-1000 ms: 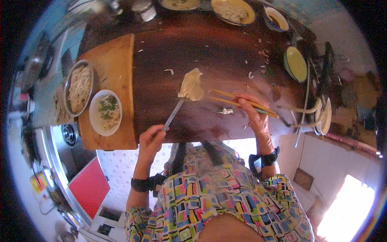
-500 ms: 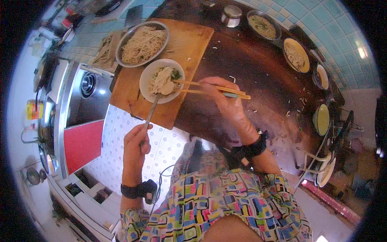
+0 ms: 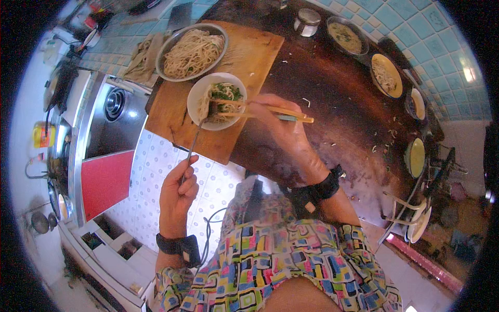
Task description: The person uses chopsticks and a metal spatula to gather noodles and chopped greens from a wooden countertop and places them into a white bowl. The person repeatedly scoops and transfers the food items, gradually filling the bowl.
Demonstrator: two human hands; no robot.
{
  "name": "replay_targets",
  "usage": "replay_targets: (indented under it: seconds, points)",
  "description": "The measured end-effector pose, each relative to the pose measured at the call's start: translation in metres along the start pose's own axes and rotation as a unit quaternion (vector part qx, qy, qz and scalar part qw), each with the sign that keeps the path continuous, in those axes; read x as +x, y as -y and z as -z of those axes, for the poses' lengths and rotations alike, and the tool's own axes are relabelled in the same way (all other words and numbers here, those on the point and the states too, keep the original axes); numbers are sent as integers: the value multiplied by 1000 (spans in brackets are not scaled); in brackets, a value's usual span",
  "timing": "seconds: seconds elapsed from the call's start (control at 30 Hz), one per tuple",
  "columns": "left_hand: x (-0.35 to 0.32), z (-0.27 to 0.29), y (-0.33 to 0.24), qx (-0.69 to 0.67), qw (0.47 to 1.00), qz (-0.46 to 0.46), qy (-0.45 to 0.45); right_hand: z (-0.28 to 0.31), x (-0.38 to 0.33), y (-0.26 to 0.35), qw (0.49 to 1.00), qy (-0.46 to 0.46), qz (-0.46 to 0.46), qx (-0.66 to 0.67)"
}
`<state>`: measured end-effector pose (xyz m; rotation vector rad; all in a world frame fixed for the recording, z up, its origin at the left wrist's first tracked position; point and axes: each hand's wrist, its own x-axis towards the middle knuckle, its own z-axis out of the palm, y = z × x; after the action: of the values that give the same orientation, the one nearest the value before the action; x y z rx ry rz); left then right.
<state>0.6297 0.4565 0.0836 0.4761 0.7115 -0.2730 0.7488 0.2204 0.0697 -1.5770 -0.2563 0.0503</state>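
Note:
A white bowl [image 3: 194, 96] with noodles and chopped greens [image 3: 227, 92] stands on a wooden board [image 3: 262, 47]. My left hand [image 3: 178, 188] is closed around the long thin handle of a metal spoon [image 3: 194, 141]. The spoon's dark head dips into the bowl at its near side, partly hidden among the noodles. Coming in from the right, my right hand [image 3: 290, 136] grips a pair of wooden chopsticks [image 3: 292, 114]. Their tips lie in the bowl, close to the spoon's head. Just beyond the bowl sits a large metal basin [image 3: 161, 61] heaped with noodles [image 3: 193, 51].
A lidded jar [image 3: 307, 23], a metal bowl of food [image 3: 345, 36], a yellow bowl [image 3: 396, 86] and a green bowl [image 3: 416, 157] line the dark table's [image 3: 332, 99] far and right edges. Scraps dot the tabletop. A red panel [image 3: 106, 184] stands at the left.
The pale mound on top of the white bowl's food is gone from view, and the greens and noodles show. The spoon's head has sunk into the bowl, with the chopstick tips beside it.

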Motion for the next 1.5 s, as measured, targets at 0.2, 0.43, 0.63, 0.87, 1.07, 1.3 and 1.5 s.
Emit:
replay_targets:
  seconds: [0.2,0.43,0.63,0.87,1.07,1.3,1.5]
  points:
    - [-4,1,10,15,999,28,-1,13,-5,27,999,-24,5,-44]
    - [-12,0,22,70,997,-16,-11,12,-5,42,994,-75,-38,-63]
    - [-18,0,28,113,993,-24,-22,0,4,27,996,-30,16,-81]
    - [-19,7,28,105,994,-21,3,-41,26,-24,996,-44,73,-27]
    - [-22,2,27,143,989,-30,-15,-50,42,-24,995,-19,77,-67]
    - [-22,-9,32,228,972,-50,-21,-7,39,19,985,7,126,-116]
    - [-1,-20,46,346,936,-12,68,84,-5,45,979,-104,159,-76]
